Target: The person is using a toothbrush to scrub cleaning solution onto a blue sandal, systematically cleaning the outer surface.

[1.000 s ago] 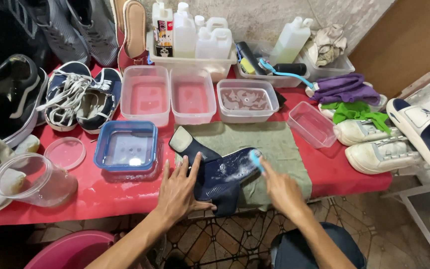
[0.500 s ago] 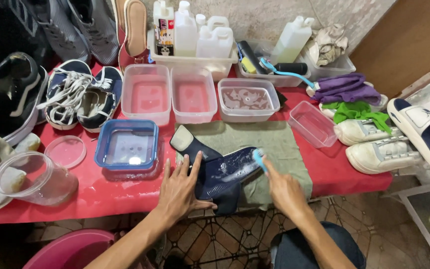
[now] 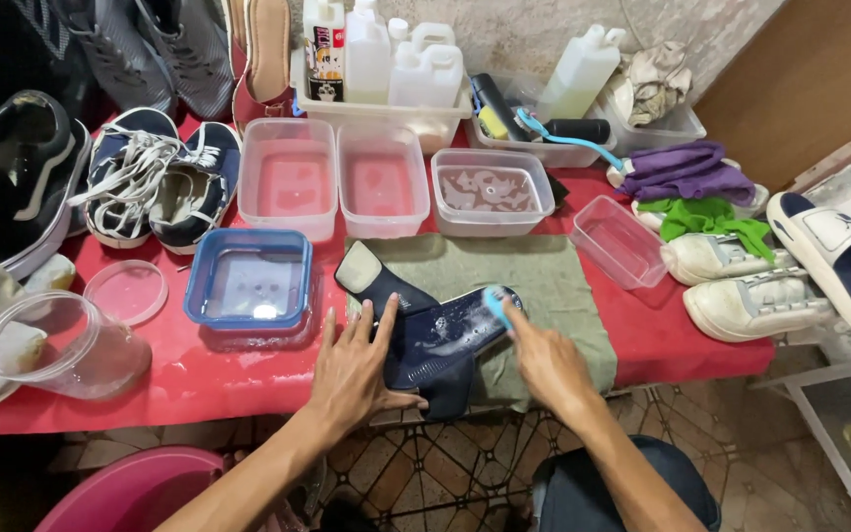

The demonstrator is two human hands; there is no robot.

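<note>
2 hands worked on dark blue shoe insoles at the front edge of the red-covered table.

The left hand (image 3: 352, 369) lay flat, fingers spread, pressing the wet dark blue insoles (image 3: 425, 330) onto an olive green cloth (image 3: 554, 286). The right hand (image 3: 544, 365) was closed around a small light blue brush (image 3: 495, 303), its head touching the upper insole. A blue-rimmed plastic container (image 3: 248, 281) sat just to the left.

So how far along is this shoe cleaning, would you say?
Set up looks done: tubs hold water and a green towel is spread out. In hand now: the left hand presses down dark blue insoles, wet and soapy, while the right hand scrubs them with a small blue brush. Likely left: the navy sneakers and white sneakers sit dry to the sides.
</note>
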